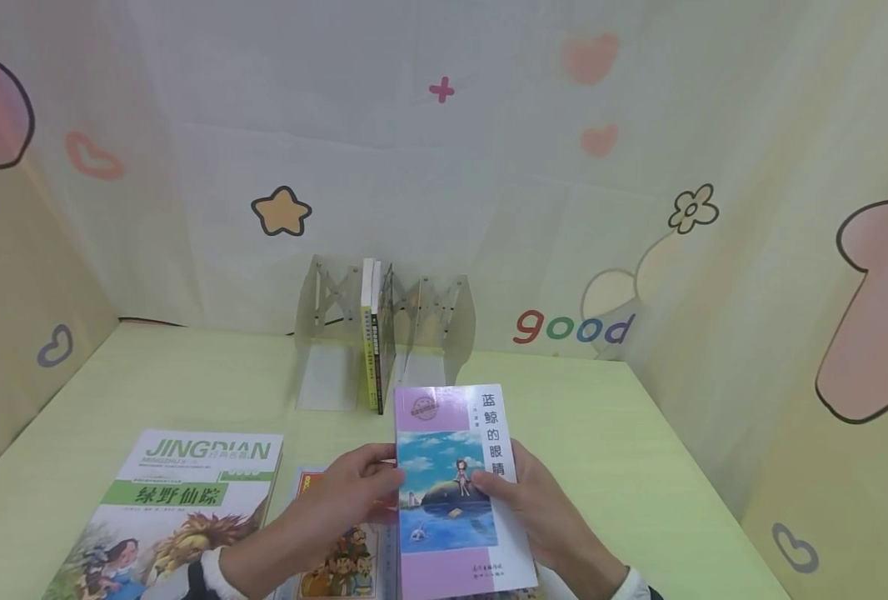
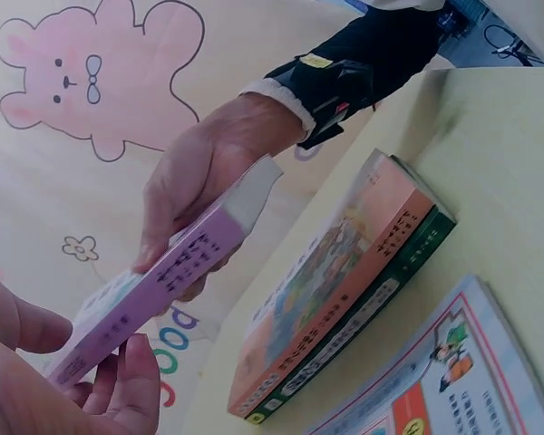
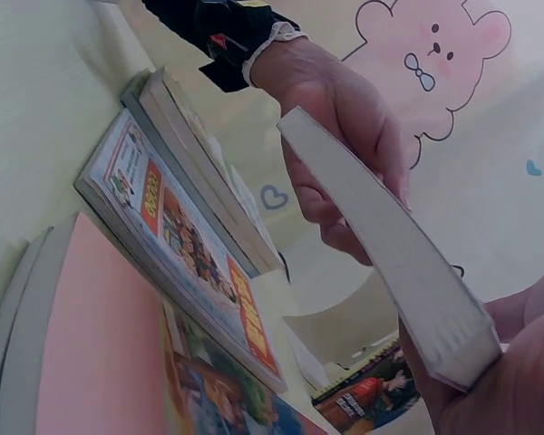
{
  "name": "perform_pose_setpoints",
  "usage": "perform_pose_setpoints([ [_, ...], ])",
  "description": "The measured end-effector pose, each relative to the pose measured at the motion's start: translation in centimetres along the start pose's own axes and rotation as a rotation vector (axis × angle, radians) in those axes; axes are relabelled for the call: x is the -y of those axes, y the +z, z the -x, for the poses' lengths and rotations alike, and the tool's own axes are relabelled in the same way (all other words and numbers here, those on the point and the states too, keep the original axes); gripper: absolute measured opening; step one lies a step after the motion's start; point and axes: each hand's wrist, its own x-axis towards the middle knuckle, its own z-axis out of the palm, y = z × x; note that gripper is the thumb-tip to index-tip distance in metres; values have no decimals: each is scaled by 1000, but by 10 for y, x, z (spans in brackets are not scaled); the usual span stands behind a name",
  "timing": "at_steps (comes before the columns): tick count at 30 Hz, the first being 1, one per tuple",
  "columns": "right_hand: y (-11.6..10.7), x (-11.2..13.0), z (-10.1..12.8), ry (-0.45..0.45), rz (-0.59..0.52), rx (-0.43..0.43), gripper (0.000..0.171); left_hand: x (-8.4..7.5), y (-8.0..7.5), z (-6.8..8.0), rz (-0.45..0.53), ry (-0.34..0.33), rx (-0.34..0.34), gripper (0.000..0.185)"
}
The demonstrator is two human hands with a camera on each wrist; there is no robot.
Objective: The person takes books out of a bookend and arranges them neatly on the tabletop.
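Observation:
Both my hands hold a purple-covered book (image 1: pixel 451 492) with a blue sea picture, lifted flat above the table. My left hand (image 1: pixel 354 487) grips its left edge, thumb on the cover. My right hand (image 1: pixel 511 492) grips the right edge. In the left wrist view, the purple book (image 2: pixel 163 272) runs from my left hand (image 2: pixel 91 381) up to my right hand (image 2: pixel 199 181). From the right wrist, the book's white page edge (image 3: pixel 390 245) shows between my left hand (image 3: pixel 344 127) and my right hand (image 3: pixel 517 362).
A clear folding book rack (image 1: pixel 324 325) stands at the table's back with two or three books (image 1: pixel 375 333) upright in it. A green-topped book (image 1: pixel 182 508) lies at the front left. A cartoon-covered book (image 1: pixel 339 558) lies under my hands. Padded walls enclose the green table (image 1: pixel 601 433).

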Motion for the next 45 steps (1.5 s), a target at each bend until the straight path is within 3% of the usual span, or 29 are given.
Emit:
perform_pose_setpoints([
  [5, -13, 6, 6, 6, 14, -36, 72, -7, -14, 4, 23, 40, -6, 50],
  [8, -22, 10, 10, 6, 19, -46, 72, -14, -25, 6, 20, 46, -45, 47],
  [12, -32, 16, 17, 3, 22, -65, 72, -26, -40, 5, -29, 67, -107, 47],
  [19, -49, 24, 29, 5, 15, -87, 71, -53, -74, 2, -102, 160, -171, 52],
  [24, -61, 25, 35, 28, 23, -107, 72, -71, -99, -1, -188, 220, -256, 54],
  [34, -79, 27, 45, 68, 17, -67, 77, -93, -124, -23, -318, 255, -447, 53],
  [45, -84, 19, 51, 91, 27, -78, 77, -92, -146, -47, -496, 265, -503, 58],
])
